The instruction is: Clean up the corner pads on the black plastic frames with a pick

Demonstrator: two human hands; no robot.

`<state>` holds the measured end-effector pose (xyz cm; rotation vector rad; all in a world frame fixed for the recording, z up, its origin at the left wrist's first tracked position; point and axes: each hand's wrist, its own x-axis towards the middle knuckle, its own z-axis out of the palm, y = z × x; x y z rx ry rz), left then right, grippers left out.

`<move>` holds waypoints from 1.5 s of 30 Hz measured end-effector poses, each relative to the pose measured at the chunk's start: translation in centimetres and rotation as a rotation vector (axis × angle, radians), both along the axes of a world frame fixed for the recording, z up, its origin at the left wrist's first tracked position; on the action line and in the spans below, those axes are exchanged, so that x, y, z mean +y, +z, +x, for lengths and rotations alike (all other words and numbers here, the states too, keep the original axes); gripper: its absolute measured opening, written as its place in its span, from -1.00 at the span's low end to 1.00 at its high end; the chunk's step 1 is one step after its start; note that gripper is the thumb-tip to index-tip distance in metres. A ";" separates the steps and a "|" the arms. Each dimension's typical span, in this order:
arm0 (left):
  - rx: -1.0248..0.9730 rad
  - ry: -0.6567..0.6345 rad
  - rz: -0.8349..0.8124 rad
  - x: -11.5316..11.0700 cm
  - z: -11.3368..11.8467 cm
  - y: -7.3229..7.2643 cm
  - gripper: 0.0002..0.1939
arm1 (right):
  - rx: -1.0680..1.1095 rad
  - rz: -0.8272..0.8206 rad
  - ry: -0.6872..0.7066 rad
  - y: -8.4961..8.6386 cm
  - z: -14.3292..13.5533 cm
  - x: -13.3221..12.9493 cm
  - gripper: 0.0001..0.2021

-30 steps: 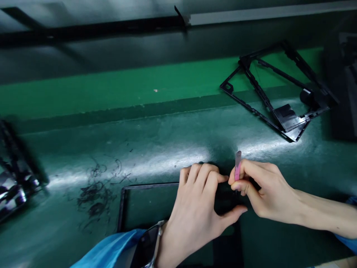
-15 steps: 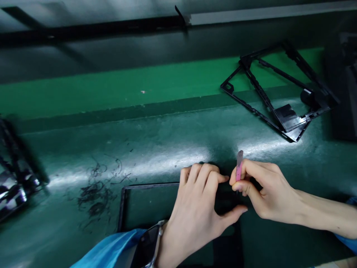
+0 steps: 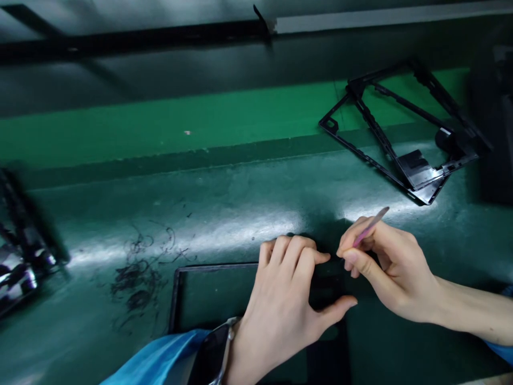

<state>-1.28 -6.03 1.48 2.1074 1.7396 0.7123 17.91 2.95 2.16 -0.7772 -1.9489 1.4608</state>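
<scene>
A thin rectangular black plastic frame [image 3: 224, 267] lies on the green table in front of me, partly covered by my left hand. My left hand [image 3: 284, 299] holds it down near its far right corner, fingers bent over the far edge and thumb stretched to the right; the fingertips are partly hidden. In my right hand [image 3: 385, 262], pinched between thumb and fingers, is a slim pink-and-grey tool [image 3: 371, 227], its grey flat end tilted up to the right. Its working tip is hidden by the fingers, close to the frame's corner.
Black curly shavings [image 3: 138, 283] lie left of the frame. Two overlapping black frames [image 3: 380, 133] rest at the back right. Glossy black parts [image 3: 20, 251] stand at the left edge, and a dark bulky object [image 3: 492, 128] at the right edge.
My right hand has shifted a little to the right, and the tool has tipped from nearly upright to leaning right. My left hand and the frame have stayed in place.
</scene>
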 end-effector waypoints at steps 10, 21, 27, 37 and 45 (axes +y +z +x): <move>0.022 -0.002 -0.014 -0.2 0.0 0.0 -0.42 | -0.061 -0.080 0.114 1.1 1.1 0.7 -0.84; 0.104 -0.041 -0.022 -0.3 -0.5 0.0 -0.50 | 0.020 -0.027 0.160 0.5 1.5 0.5 -0.75; 0.126 -0.058 -0.012 -0.2 -0.6 0.1 -0.60 | 0.046 -0.044 0.129 -0.3 1.7 -0.3 -0.77; 0.106 -0.039 -0.027 -0.3 -0.5 0.1 -0.58 | -0.005 -0.004 0.173 -1.0 1.8 -0.9 -0.67; 0.089 -0.020 -0.051 -0.3 -0.5 0.2 -0.51 | -0.085 0.223 0.156 -0.1 1.6 -0.8 -0.66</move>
